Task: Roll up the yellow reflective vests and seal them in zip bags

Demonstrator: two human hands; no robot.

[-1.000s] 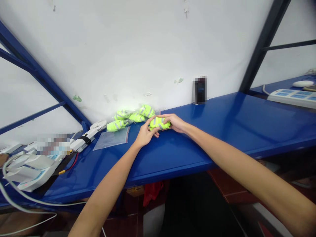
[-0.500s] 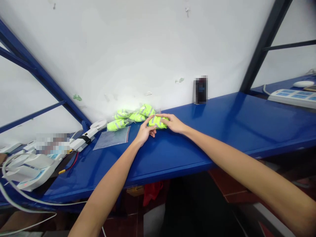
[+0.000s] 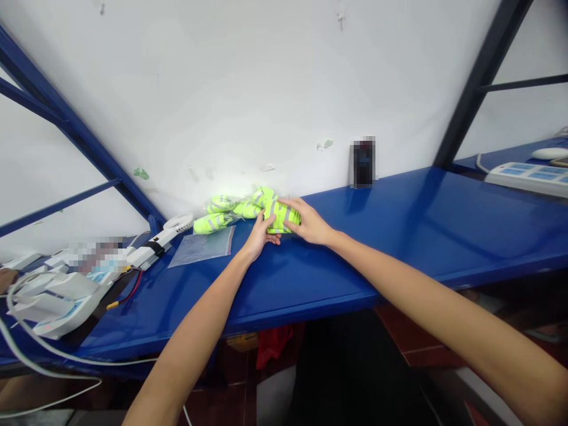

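Note:
Between my two hands is a rolled-up neon-yellow reflective vest (image 3: 280,216) with grey stripes, at the back middle of the blue table. My left hand (image 3: 260,234) grips its left end, thumb over the front and fingers curled beneath. From the right, my right hand (image 3: 309,221) wraps round the other end, fingers over the top and side. Several more vest rolls (image 3: 210,223) in clear plastic lie just left of it against the wall. In front of these rolls a flat clear zip bag (image 3: 202,247) lies on the table.
At the left stand a small white fan (image 3: 178,223), white power strips with chargers (image 3: 66,305) and loose cables. A dark blurred object (image 3: 362,164) leans on the wall at right. Another power strip (image 3: 530,177) lies beyond the dark post (image 3: 479,89). The blue table (image 3: 399,236) meets the wall behind.
The vest roll has tipped up slightly and looks taller. My left thumb has moved up onto its front, and my right hand has closed further round its side.

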